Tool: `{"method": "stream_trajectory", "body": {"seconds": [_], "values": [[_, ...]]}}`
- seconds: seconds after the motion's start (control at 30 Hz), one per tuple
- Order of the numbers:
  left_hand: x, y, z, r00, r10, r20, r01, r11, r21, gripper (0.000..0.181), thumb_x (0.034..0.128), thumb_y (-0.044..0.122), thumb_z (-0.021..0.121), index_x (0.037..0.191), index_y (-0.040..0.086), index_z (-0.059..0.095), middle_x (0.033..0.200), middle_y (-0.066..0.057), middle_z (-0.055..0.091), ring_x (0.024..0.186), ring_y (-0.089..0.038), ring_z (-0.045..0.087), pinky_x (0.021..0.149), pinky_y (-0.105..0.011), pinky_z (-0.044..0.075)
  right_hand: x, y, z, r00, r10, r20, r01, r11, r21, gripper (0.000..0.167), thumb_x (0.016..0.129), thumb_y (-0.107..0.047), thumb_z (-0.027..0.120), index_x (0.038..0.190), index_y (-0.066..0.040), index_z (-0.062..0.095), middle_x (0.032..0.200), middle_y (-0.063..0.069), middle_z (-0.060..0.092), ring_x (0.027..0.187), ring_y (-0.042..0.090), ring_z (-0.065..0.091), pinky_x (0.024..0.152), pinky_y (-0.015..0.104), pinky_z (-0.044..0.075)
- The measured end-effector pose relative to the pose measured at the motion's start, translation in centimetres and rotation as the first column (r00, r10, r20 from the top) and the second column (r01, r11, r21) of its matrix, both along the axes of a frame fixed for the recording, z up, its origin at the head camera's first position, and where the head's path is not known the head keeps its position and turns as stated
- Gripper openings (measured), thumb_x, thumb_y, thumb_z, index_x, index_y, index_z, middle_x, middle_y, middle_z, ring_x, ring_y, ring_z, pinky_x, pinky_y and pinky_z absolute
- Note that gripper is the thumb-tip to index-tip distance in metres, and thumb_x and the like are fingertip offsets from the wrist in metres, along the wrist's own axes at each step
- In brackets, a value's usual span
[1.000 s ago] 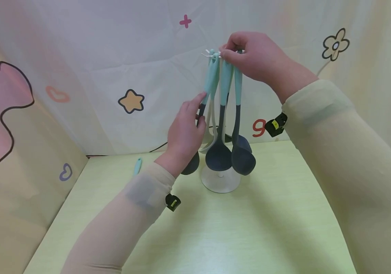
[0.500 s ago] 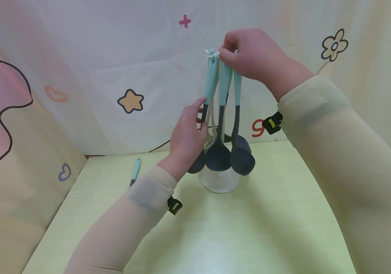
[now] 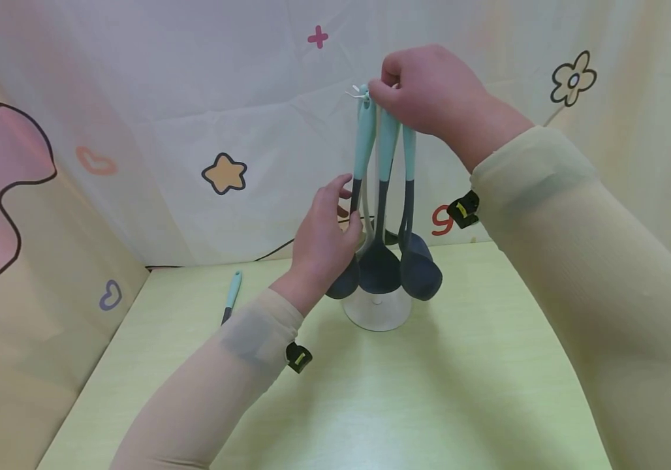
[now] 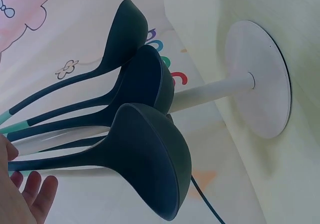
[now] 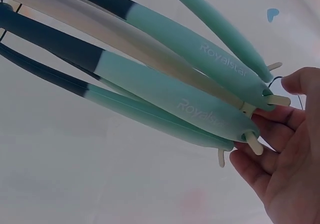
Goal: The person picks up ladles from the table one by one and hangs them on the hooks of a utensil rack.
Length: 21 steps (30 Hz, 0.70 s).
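Observation:
Several kitchen utensils with turquoise handles and dark heads hang from a white rotating rack, its round base [image 3: 365,316] on the table. My left hand [image 3: 322,241] is at the left ladle [image 3: 344,282], its loosely spread fingers touching the dark shaft. In the left wrist view that ladle [image 4: 145,154] hangs nearest, its shaft passing by my thumb. My right hand [image 3: 438,94] grips the top of the rack, covering some hooks. In the right wrist view its fingers curl behind the handle ends, and white hooks [image 5: 254,143] pass through the holes of the handles [image 5: 170,97].
On the table's left lies another utensil with a turquoise handle [image 3: 234,288], its lower end hidden behind my left sleeve [image 3: 241,352]. A patterned curtain [image 3: 288,150] hangs close behind the rack. A dark cord [image 3: 275,249] runs along the table's back edge.
The hanging utensils have turned slightly, their front heads shifting right. My right hand has moved a little left and up at the rack's top. My left hand has moved right, along with the left ladle.

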<state>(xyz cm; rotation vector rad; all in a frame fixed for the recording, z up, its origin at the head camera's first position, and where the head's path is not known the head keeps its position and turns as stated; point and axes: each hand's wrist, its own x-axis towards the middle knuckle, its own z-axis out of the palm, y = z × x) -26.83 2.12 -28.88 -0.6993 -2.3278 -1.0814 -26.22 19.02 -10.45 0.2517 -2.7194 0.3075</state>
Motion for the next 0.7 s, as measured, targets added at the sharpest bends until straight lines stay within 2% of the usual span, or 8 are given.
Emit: {"method": "stream_trajectory", "body": {"seconds": [0.13,0.33,0.53,0.7], "values": [[-0.1,-0.3,0.0,1.000,0.017,0.014,-0.017,1.000,-0.009,0.053,0.0975,0.019,0.058,0.147,0.019,0.040,0.125,-0.001,0.055,0.098,-0.016,0.061,0.057,-0.028,0.049,-0.1,-0.5,0.2,1.000,-0.009,-0.008,0.009,0.999,0.043,0.045,0.101,-0.044,0.033,0.092,-0.007,0.058,0.086,0.010,0.059,0.081,0.025,0.054,0.074,0.036,0.044],[-0.1,-1.1,0.1,0.998,0.056,0.025,-0.055,0.998,-0.028,0.052,0.0978,0.021,0.057,0.148,0.021,0.041,0.127,0.001,0.056,0.099,-0.012,0.058,0.059,-0.029,0.049,-0.2,-1.0,0.3,1.000,-0.026,0.008,0.026,0.997,0.072,0.053,0.100,-0.053,0.036,0.094,-0.006,0.059,0.087,0.010,0.061,0.080,0.026,0.056,0.075,0.037,0.047],[-0.2,-2.2,0.0,0.996,0.081,0.049,-0.078,0.995,-0.056,0.054,0.0977,0.024,0.058,0.148,0.020,0.040,0.129,0.000,0.055,0.103,-0.014,0.057,0.063,-0.031,0.050,-0.3,-1.2,0.4,0.999,-0.042,0.012,0.041,0.995,0.087,0.052,0.098,-0.055,0.039,0.090,-0.007,0.058,0.082,0.009,0.061,0.077,0.024,0.056,0.072,0.036,0.045],[-0.5,-3.2,-0.4,0.990,0.108,0.095,-0.100,0.992,-0.083,0.055,0.0979,0.027,0.058,0.149,0.022,0.039,0.132,0.001,0.053,0.107,-0.014,0.056,0.066,-0.031,0.051,-0.3,-1.2,0.3,0.999,-0.052,0.008,0.051,0.995,0.084,0.053,0.098,-0.056,0.040,0.090,-0.007,0.058,0.082,0.009,0.060,0.078,0.024,0.056,0.071,0.037,0.045]]}}
